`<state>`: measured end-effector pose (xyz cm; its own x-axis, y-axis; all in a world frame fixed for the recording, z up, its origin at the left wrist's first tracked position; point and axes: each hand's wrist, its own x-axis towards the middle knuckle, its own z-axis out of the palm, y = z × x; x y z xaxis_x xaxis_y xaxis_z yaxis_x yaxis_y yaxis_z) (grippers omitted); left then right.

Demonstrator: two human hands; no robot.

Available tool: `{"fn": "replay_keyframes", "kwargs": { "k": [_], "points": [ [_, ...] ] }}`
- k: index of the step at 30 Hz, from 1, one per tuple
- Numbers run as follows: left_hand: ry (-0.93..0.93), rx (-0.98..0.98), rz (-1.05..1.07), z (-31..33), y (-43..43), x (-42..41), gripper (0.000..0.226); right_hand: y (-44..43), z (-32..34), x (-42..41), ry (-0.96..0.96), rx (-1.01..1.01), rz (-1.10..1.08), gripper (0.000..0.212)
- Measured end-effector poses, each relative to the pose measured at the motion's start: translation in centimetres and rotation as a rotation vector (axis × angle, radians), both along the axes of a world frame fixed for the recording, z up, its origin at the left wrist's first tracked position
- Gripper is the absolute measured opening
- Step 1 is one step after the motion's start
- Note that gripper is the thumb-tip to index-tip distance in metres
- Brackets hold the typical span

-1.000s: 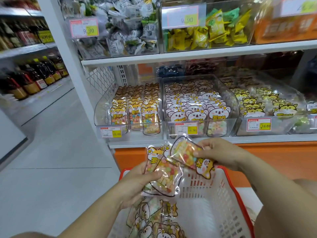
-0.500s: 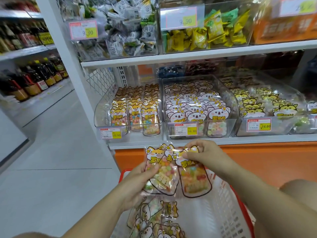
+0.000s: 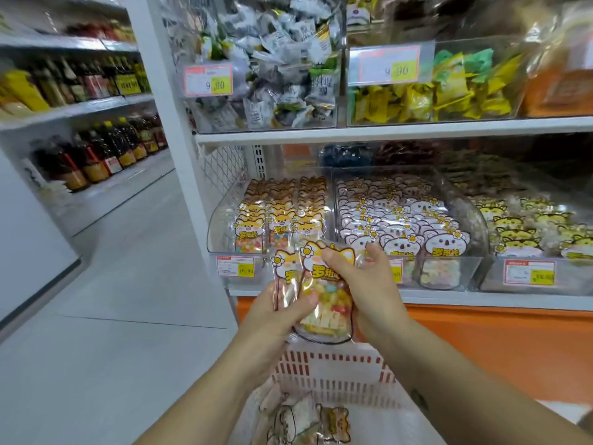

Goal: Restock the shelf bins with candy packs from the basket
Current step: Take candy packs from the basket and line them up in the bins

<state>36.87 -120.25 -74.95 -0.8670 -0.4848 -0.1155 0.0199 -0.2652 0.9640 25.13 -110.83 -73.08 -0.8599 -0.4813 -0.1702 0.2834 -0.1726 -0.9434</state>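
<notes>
The left hand (image 3: 276,317) and right hand (image 3: 369,285) gripped two packs (image 3: 324,301) upright, cat-heads upward, above the basket (image 3: 337,369).

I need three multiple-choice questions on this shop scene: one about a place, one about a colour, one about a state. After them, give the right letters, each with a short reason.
1. Place: where does the fox-face bin stand, relative to the koala-face bin?
A. to its left
B. to its right
C. one shelf above it

2. Colour: the panel below these bins is
A. green
B. orange
C. blue

3. State: the held packs are
A. already inside a bin
B. gripped by the left hand and the right hand together
C. hanging from a hook

Answers:
1 A: the fox faces sit left of the koala faces on the same shelf.
2 B: the strip is plain orange.
3 B: the left thumb lies over the packs and the right fingers pinch their top.
</notes>
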Motion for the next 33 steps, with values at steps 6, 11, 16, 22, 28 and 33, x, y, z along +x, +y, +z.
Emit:
{"fn": "replay_keyframes", "kwargs": {
  "k": [6,11,16,22,28,33],
  "points": [
    [0.049,-0.350,0.005,4.9,-5.7,-2.0,0.027,-4.0,4.2,-1.4,0.056,-0.076,0.385,0.042],
    [-0.099,-0.574,-0.019,7.9,-12.7,-6.9,0.044,-10.0,5.0,-5.0,0.151,-0.025,0.214,0.044],
    [-0.377,-0.596,-0.004,5.9,-17.6,-10.0,0.071,-14.7,1.6,-8.0,0.160,0.126,0.173,0.048],
    [-0.664,-0.828,-0.186,2.0,-19.3,-11.4,0.061,-16.3,-2.1,-9.1,0.569,0.704,0.374,0.026],
    [-0.814,-0.955,-0.196,1.0,-20.3,-12.0,0.076,-15.7,-2.2,-9.5,0.780,1.039,0.344,0.075],
    [-0.810,-0.963,-0.123,0.2,-20.1,-12.2,0.081,-15.2,-2.0,-9.6,0.796,1.050,0.361,0.083]
  ]
}}
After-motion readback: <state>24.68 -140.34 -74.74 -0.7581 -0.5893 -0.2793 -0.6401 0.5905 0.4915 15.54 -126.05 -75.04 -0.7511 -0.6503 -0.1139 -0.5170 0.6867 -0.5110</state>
